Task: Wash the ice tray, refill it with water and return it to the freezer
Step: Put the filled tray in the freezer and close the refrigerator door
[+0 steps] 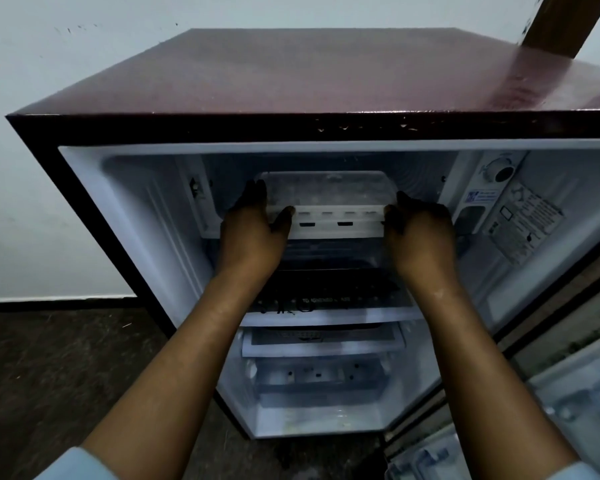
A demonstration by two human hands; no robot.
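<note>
A small maroon fridge [291,81] stands open in front of me. High inside it, in the freezer section, sits a clear white ice tray [329,195], level, with its near edge at the front of the white freezer shelf [340,228]. My left hand [253,230] grips the tray's left end, thumb on the near rim and fingers along the side. My right hand [420,233] grips the right end the same way. The tray's contents are too blurred to tell.
The fridge door [575,358] hangs open at the right, with door racks low down. Below the freezer are glass shelves [326,317] and a lower drawer [323,382]. A thermostat dial [499,171] sits on the inner right wall. Dark floor lies at the left.
</note>
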